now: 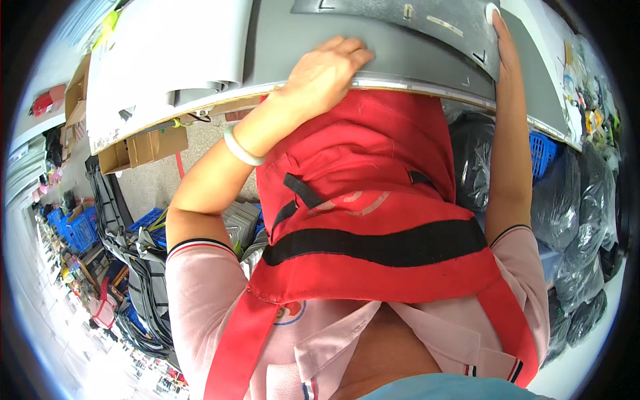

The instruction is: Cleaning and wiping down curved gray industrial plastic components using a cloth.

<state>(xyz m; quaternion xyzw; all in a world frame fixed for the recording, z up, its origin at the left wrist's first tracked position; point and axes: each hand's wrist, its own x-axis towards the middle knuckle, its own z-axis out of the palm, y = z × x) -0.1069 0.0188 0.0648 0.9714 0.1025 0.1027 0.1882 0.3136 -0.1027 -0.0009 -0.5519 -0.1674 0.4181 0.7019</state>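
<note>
A dark grey sheet (280,50) lies on the worktable, reaching its near edge. On it, at the far right, rests a stiff grey template (387,12) with slots and corner marks. My left hand (330,70) is on the grey sheet near the table edge, fingers curled and closed, their tips hidden. Along the template's right edge, my right hand (505,43) is closed on it, with most fingers out of sight. A small white rounded piece (492,12) shows at its fingertips; I cannot make out what it is.
Left on the table lies a pale sheet (200,40) with a curled edge. A cardboard box (157,147) stands beneath the table. Black plastic bags (472,160) and a blue basket (543,155) are below at right. Blue crates (81,228) and grey strapped goods (150,287) stand left.
</note>
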